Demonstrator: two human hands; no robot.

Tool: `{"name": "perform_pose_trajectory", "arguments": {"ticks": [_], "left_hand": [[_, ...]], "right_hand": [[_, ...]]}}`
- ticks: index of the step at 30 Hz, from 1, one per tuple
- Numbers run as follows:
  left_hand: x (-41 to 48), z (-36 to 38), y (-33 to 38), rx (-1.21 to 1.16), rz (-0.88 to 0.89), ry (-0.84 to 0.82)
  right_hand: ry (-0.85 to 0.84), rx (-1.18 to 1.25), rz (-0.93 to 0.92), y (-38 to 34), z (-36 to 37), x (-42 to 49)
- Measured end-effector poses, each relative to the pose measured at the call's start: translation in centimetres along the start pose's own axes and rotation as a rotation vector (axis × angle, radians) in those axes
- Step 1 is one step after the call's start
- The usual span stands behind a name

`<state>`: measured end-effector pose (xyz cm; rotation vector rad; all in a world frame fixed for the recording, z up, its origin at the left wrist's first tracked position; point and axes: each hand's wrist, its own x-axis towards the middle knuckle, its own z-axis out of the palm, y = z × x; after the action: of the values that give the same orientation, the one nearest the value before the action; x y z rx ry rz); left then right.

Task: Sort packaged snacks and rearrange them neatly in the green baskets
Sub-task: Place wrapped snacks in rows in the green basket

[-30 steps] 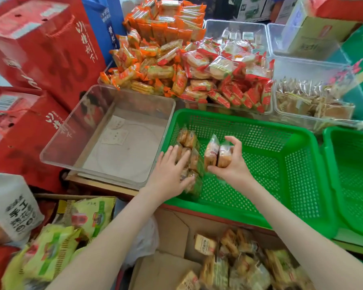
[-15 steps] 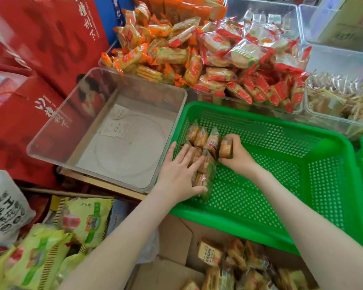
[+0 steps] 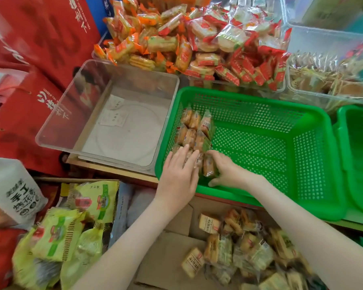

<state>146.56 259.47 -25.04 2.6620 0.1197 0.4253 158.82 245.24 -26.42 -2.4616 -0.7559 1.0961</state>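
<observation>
A green basket (image 3: pixel 249 95) sits in the middle. Several small clear-wrapped snack packs (image 3: pixel 194 126) stand in rows against its left wall. My left hand (image 3: pixel 178 174) lies flat with straight fingers on the nearest packs at the basket's near-left corner. Beside it, my right hand (image 3: pixel 226 173) grips one snack pack (image 3: pixel 208 167) at the near end of the rows, low in the basket. The rest of the basket floor is bare. A second green basket (image 3: pixel 360 164) stands at the right edge.
A cardboard box (image 3: pixel 170 248) below the basket holds several loose packs of the same snack (image 3: pixel 239 248). A clear bin (image 3: pixel 113 126) stands left of the basket. Clear bins of orange snacks (image 3: pixel 147 42) and red snacks (image 3: pixel 228 49) are behind. Red gift bags (image 3: pixel 29 91) fill the left.
My right hand moved from the far row toward me and now holds a pack at the near end of the rows. The far row gained a pack. My left hand stayed on the near packs.
</observation>
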Motion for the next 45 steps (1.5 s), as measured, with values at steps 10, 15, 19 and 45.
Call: {"name": "perform_pose_trajectory", "arguments": {"ticks": [10,15,19,45], "left_hand": [[-18.4,5.2,3.8,-0.101,-0.075,-0.672],[-22.4,9.1,3.7,0.094,-0.175,-1.017],[-22.8,10.1,3.4,0.200,-0.203,-0.989],[-16.5,-1.6,1.0,-0.342,-0.075,-0.375]], "right_hand": [[0.889,-0.237,-0.214,3.7,8.1,-15.1],[0.196,-0.385,0.153,8.5,17.0,-18.7],[-0.060,-0.507,0.136,10.2,16.8,-18.9],[0.583,-0.141,-0.467,6.1,9.3,-18.2]]}}
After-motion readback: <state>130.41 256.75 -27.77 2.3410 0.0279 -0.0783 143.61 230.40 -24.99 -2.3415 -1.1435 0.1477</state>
